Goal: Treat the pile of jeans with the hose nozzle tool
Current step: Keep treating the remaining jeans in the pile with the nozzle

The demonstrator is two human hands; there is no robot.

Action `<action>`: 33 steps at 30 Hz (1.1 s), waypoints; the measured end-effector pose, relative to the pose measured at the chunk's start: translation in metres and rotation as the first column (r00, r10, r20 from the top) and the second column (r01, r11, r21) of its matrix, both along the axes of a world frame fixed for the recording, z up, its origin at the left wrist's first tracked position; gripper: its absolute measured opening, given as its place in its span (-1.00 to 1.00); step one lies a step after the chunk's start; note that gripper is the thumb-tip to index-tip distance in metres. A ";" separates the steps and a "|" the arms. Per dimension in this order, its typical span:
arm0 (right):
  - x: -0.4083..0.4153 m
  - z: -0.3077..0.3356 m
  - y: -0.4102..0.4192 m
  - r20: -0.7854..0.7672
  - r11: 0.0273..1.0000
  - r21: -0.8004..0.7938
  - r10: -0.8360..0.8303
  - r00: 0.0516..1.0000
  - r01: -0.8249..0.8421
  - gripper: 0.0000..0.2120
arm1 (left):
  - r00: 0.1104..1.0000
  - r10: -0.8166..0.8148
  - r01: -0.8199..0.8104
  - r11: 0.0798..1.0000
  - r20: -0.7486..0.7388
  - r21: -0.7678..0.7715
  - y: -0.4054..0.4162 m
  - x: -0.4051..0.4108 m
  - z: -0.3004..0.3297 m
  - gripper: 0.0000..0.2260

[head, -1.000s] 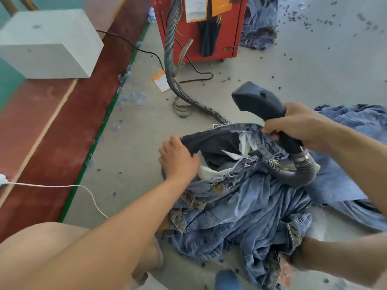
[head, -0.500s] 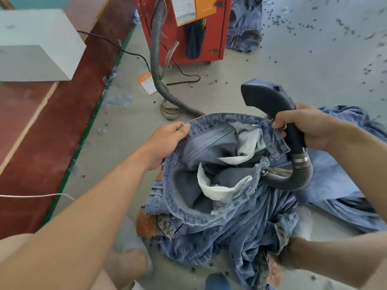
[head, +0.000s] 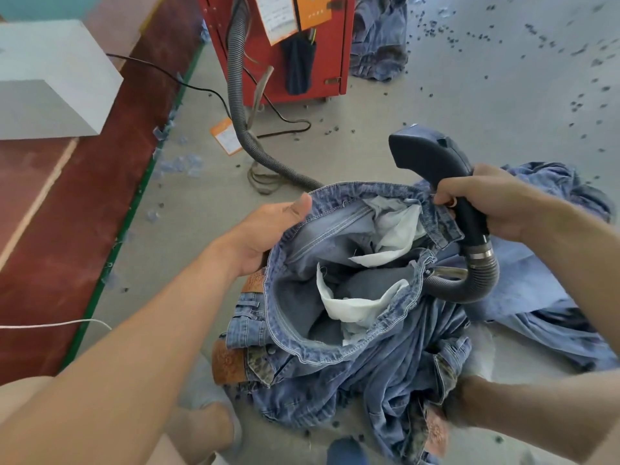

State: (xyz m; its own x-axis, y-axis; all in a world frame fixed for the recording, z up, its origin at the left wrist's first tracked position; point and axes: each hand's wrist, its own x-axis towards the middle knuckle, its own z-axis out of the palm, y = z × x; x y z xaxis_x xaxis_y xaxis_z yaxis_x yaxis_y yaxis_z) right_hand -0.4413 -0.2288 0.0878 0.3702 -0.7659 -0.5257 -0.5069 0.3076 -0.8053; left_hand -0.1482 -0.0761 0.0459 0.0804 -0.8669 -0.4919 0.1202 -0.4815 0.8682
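The left hand (head: pixel 268 233) grips the left edge of the jeans waistband (head: pixel 339 193), thumb lying along the top of the rim, and holds the opening wide. The right hand (head: pixel 486 199) is curled around the dark handle of the hose nozzle tool (head: pixel 432 156) and also pinches the waistband's right side against it; the nozzle head points up and to the left, above the jeans.

Far left, a white block (head: pixel 50 78) sits on a red-brown platform (head: pixel 84 182). Farther right, a red machine (head: pixel 302 62) stands on the grey floor (head: pixel 469 95), and a corrugated grey hose (head: pixel 238 95) runs down from it toward the jeans. At center, the pile of jeans (head: pixel 385 374) lies on the near floor, the top pair open with white pocket linings (head: pixel 355 303) showing. Behind the right hand, more denim (head: pixel 553 297) spreads out.
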 end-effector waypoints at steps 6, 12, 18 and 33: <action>0.006 0.002 0.002 -0.007 0.997 -0.043 0.058 0.998 -0.058 -0.86 | 1.000 -0.003 0.005 0.996 -0.020 0.090 -0.006 -0.011 -0.011 -0.74; 0.010 0.004 0.003 -0.016 0.998 -0.039 0.052 0.999 -0.052 -0.89 | 0.995 0.044 -0.036 0.995 -0.085 0.098 -0.008 -0.007 -0.007 -0.68; 0.018 0.006 0.008 -0.057 0.992 -0.098 0.072 0.996 -0.077 -0.87 | 0.999 0.037 -0.035 0.986 -0.010 0.161 -0.009 -0.016 -0.011 -0.56; 0.020 0.035 0.022 -0.112 0.819 -0.553 0.107 0.988 -0.152 -0.60 | 0.980 0.157 -0.152 0.987 -0.124 0.052 -0.013 -0.019 -0.005 -0.78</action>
State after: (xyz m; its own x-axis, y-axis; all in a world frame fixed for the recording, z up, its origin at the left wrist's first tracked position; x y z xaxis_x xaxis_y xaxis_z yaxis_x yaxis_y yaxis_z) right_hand -0.4213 -0.2068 0.1231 0.4646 -0.8840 -0.0521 -0.5737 -0.2557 -0.7782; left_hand -0.1671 -0.0887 0.0410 0.1458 -0.8272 -0.5427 0.3043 -0.4845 0.8202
